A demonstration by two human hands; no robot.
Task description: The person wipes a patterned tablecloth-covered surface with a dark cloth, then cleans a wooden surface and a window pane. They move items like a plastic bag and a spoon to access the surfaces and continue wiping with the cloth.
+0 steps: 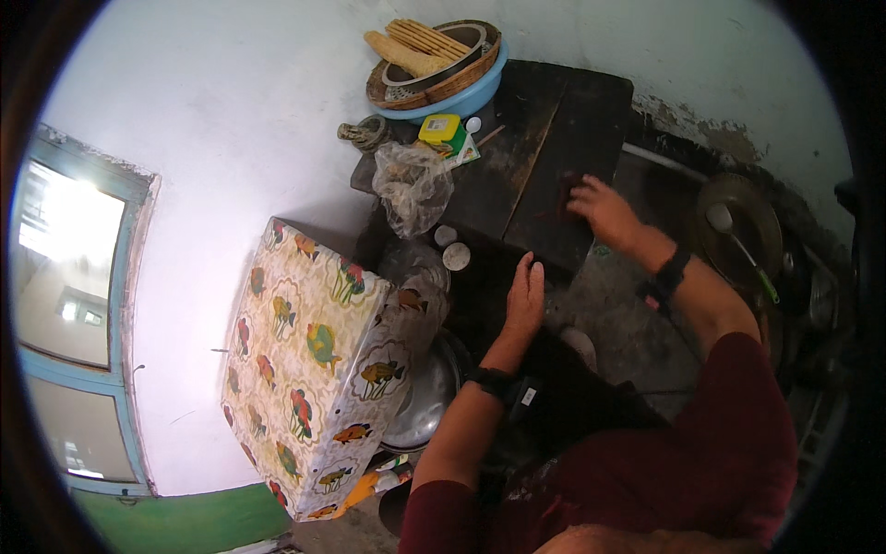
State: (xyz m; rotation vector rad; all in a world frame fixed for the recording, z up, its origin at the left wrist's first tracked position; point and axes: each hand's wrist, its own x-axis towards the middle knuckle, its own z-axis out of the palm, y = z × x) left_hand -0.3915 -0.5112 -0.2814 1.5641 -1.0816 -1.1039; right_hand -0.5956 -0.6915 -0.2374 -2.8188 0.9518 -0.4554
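My right hand (609,216) is over the right part of a dark wooden table (516,166), its fingers at a dark red cloth-like item (567,197), slightly blurred; whether they grip it is unclear. My left hand (526,294) is raised at the table's near edge, fingers extended, holding nothing visible. Farther left on the table lie a crumpled clear plastic bag (412,187), a green box with a yellow lid (443,131) and a small mortar (370,131).
A blue basin (484,90) holds a wicker basket (450,86) and rolling sticks at the back. A fish-patterned covered table (304,332) stands left. Two round lids (456,256) sit below the bag. At right, a wok (737,208) holds a ladle (720,217).
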